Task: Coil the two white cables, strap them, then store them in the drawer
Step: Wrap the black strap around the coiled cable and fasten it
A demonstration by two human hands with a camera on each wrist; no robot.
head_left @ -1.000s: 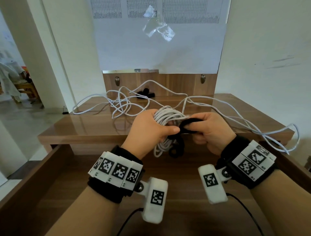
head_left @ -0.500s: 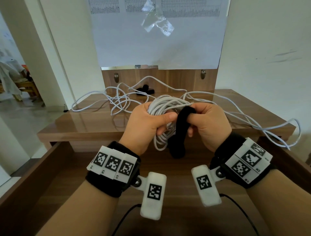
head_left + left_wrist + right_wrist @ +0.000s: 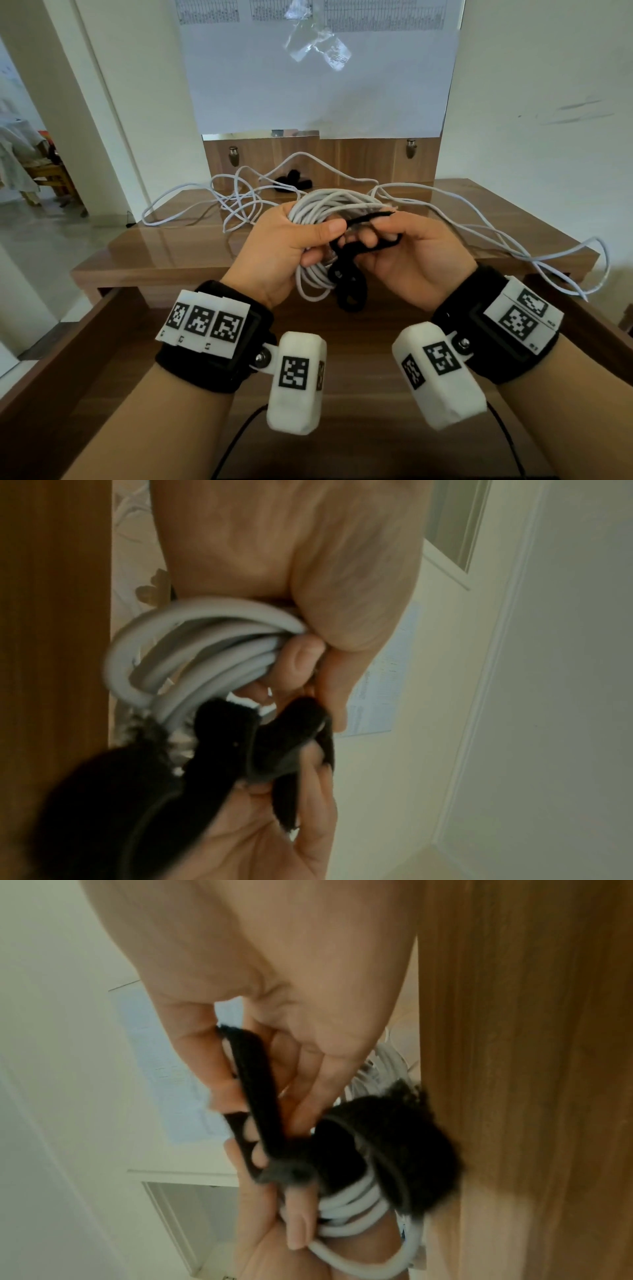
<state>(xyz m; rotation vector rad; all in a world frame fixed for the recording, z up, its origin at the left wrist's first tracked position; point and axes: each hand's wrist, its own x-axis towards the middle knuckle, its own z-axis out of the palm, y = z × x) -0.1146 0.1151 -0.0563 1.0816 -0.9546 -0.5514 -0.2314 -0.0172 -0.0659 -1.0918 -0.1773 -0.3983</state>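
Head view, coiled cable [image 3: 329, 205] between hands (left [image 3: 284, 250] gripping), right [image 3: 411, 260] pinching strap [image 3: 373, 219]

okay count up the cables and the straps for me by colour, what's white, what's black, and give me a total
White cables: 2, the coiled cable gripped in the left hand, and the loose cable sprawled on the tabletop.
Black straps: 2, the strap the right hand is pulling at the coil, and the spare strap at the back.
Total: 4

Loose white cable [image 3: 239, 205] sprawls across the table [image 3: 171, 246] at upper middle of the frame — bare drawer [image 3: 359, 428] floor lies open below the hands.
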